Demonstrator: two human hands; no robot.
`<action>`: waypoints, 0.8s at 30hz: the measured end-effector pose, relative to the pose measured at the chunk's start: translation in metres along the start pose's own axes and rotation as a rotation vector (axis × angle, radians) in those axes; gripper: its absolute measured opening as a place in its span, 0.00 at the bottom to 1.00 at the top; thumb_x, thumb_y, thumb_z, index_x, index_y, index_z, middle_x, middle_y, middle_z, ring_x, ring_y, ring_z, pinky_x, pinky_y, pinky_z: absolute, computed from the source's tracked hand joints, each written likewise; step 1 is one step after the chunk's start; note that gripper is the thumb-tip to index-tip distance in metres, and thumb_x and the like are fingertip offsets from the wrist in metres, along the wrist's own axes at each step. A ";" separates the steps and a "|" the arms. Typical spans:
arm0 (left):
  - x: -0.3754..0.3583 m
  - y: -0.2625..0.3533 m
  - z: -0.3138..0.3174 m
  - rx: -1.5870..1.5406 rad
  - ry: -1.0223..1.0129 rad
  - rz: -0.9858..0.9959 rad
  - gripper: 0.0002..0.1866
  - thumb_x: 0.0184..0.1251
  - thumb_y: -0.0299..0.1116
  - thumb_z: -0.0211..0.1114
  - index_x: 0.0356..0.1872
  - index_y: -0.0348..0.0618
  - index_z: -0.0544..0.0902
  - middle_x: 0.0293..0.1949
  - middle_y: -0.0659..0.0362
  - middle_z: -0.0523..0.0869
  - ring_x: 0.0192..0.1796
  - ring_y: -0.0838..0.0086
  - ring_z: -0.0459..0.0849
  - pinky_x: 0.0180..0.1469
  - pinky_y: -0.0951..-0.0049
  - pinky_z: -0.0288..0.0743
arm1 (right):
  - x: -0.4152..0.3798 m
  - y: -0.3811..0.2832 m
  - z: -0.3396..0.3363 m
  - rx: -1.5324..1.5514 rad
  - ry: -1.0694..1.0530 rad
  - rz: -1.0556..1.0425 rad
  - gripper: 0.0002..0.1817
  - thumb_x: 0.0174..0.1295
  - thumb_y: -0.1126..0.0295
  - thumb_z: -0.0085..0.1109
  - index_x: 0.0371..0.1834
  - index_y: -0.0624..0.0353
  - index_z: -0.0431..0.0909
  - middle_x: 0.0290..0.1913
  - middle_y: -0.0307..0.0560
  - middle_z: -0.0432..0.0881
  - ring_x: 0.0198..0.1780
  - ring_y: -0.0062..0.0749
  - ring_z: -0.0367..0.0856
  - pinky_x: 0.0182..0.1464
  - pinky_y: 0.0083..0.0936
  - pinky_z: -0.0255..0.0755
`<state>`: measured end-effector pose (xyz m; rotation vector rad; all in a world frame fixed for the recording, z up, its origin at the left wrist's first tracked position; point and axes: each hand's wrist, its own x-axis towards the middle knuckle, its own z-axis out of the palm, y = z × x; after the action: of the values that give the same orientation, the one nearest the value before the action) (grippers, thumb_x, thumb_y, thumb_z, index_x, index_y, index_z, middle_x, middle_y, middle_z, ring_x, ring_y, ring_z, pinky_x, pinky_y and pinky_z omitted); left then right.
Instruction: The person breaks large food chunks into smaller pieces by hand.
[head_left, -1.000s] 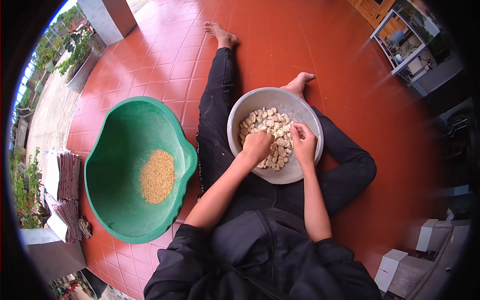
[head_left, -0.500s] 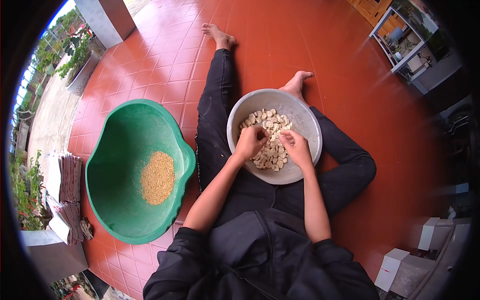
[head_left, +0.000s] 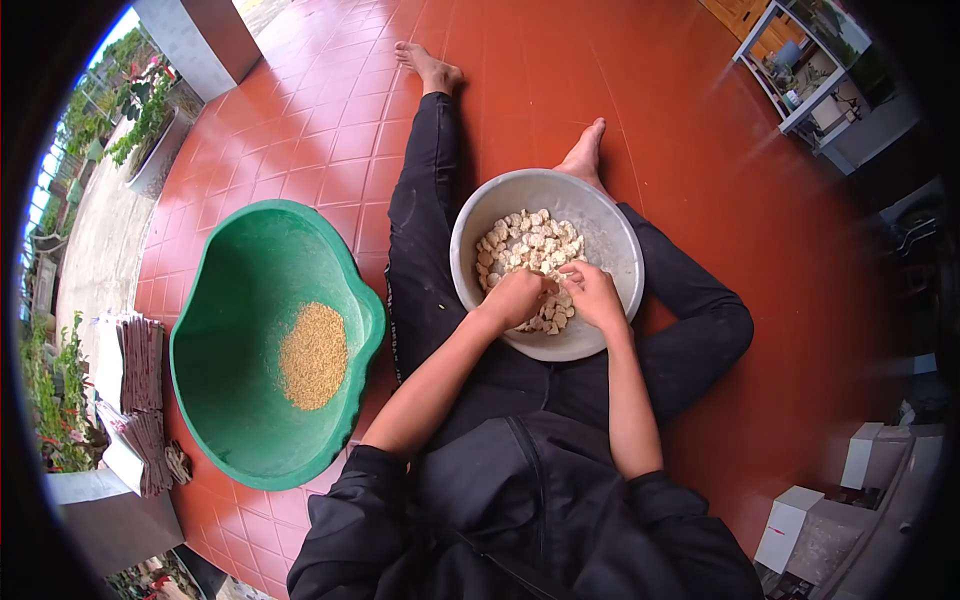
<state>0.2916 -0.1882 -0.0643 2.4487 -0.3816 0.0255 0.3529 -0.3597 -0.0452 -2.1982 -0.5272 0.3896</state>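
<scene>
A grey metal basin [head_left: 618, 235] sits between my outstretched legs, with many pale, lumpy, broken-looking pieces [head_left: 535, 238] spread over its bottom. My left hand [head_left: 520, 298] is over the near part of the basin, fingers curled in a pinch. Close beside it, my right hand [head_left: 593, 294] has its thumb and fingertips drawn together. The two sets of fingertips meet just above the pale pieces. What they pinch is small and mostly hidden by the fingers; I cannot tell its kind.
To the left stands a large green tub [head_left: 230, 400] holding a heap of small yellowish grains [head_left: 313, 357]. Folded stacks of paper or sacks [head_left: 143, 365] lie at the far left. A white-framed shelf [head_left: 800, 75] is at upper right, and boxes [head_left: 790, 525] at lower right. Red tiles cover the floor.
My left hand has moved right and slightly down, bringing its fingertips against those of my right hand. My foot behind the basin has turned to point more upward.
</scene>
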 end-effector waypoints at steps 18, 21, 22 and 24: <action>-0.004 0.011 -0.051 -1.125 0.168 -0.196 0.13 0.66 0.22 0.63 0.51 0.33 0.79 0.42 0.58 0.85 0.43 0.79 0.83 0.49 0.76 0.78 | 0.001 -0.019 -0.014 0.692 -0.142 -0.202 0.08 0.65 0.76 0.59 0.46 0.65 0.77 0.38 0.39 0.82 0.38 0.17 0.79 0.44 0.16 0.74; -0.003 0.008 -0.051 -1.151 0.146 -0.251 0.13 0.66 0.23 0.63 0.51 0.32 0.79 0.41 0.58 0.85 0.43 0.78 0.84 0.50 0.76 0.79 | 0.000 -0.023 -0.013 0.691 -0.081 -0.263 0.07 0.65 0.77 0.59 0.45 0.65 0.77 0.39 0.40 0.82 0.40 0.17 0.79 0.44 0.16 0.73; -0.003 0.006 -0.049 -1.124 0.149 -0.234 0.13 0.66 0.23 0.64 0.51 0.32 0.79 0.41 0.58 0.85 0.44 0.78 0.84 0.50 0.75 0.79 | -0.001 -0.024 -0.014 0.679 -0.088 -0.259 0.08 0.65 0.77 0.59 0.46 0.65 0.77 0.38 0.40 0.81 0.41 0.17 0.79 0.45 0.17 0.74; -0.003 0.004 -0.046 -1.135 0.195 -0.218 0.14 0.66 0.23 0.64 0.51 0.32 0.79 0.41 0.58 0.84 0.43 0.77 0.84 0.50 0.76 0.79 | -0.002 -0.026 -0.014 0.667 -0.095 -0.255 0.09 0.65 0.77 0.59 0.46 0.65 0.77 0.38 0.40 0.81 0.41 0.18 0.79 0.46 0.17 0.74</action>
<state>0.2908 -0.1621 -0.0256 1.3321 -0.0007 -0.0374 0.3512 -0.3544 -0.0159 -1.4594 -0.6138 0.4547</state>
